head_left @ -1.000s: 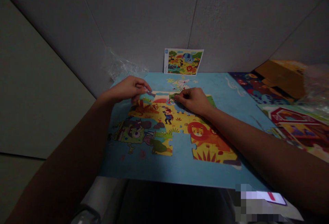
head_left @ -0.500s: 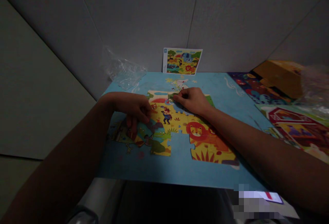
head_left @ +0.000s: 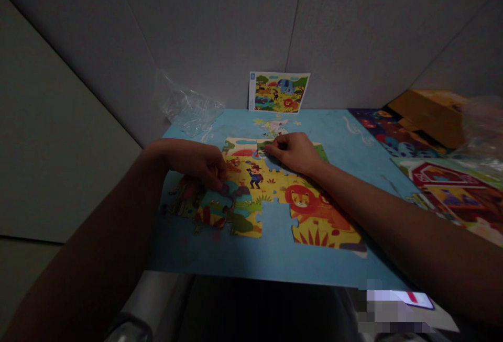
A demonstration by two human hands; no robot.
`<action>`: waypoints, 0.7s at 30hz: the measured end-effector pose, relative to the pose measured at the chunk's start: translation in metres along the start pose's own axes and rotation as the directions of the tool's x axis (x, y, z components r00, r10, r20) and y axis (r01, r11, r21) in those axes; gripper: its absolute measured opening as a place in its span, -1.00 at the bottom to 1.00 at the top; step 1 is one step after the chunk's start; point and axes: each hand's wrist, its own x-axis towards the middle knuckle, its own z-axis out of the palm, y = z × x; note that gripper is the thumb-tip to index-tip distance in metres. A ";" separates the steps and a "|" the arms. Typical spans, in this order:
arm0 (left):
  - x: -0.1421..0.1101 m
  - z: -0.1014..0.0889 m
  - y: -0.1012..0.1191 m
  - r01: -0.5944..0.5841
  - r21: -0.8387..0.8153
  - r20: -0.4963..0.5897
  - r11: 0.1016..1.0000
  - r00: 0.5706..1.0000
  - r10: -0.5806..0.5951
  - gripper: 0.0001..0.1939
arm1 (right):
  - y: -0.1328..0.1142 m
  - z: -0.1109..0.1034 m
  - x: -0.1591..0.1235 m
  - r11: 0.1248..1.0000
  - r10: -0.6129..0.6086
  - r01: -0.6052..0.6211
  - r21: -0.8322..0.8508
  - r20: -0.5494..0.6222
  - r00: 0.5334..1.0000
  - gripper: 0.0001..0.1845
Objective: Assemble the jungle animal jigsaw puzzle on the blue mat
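A partly joined jigsaw puzzle [head_left: 271,180] of animals lies on a light blue board, with a gap at its lower middle between the crocodile part and the lion part [head_left: 301,198]. Over its left side hovers my left hand [head_left: 198,164], fingers bent downward and apart, with nothing visible held. A puzzle piece with red and yellow leaves [head_left: 210,216] lies just below it, against the crocodile part. My right hand [head_left: 296,151] rests on the upper edge, thumb and forefinger pinched at a green patch; whatever is between them is hidden.
A picture card [head_left: 281,93] of the same scene leans on the back wall. Clear plastic wrapping [head_left: 192,111] lies at the back left. To the right are a brown cardboard box [head_left: 430,119] and a barn picture [head_left: 451,190]. A lit phone [head_left: 416,299] sits below the board's front edge.
My left hand has lifted and drawn slightly back from the red and yellow leaf piece, which now lies flatter beside the crocodile part. My right hand has stayed put.
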 end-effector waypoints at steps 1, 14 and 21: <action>-0.001 0.000 0.001 -0.016 -0.003 -0.011 1.000 1.000 0.016 -0.71 | -0.001 -0.001 0.000 1.000 0.003 -0.003 -0.008 0.005 1.000 -0.64; 0.011 0.007 0.007 0.120 0.066 0.070 0.991 0.990 -0.125 -0.64 | -0.001 -0.001 0.000 1.000 -0.005 0.006 -0.009 0.006 1.000 -0.65; 0.013 0.006 0.005 0.117 0.121 0.013 0.986 0.993 -0.120 -0.63 | -0.003 -0.002 0.000 1.000 -0.003 0.003 -0.006 0.012 1.000 -0.65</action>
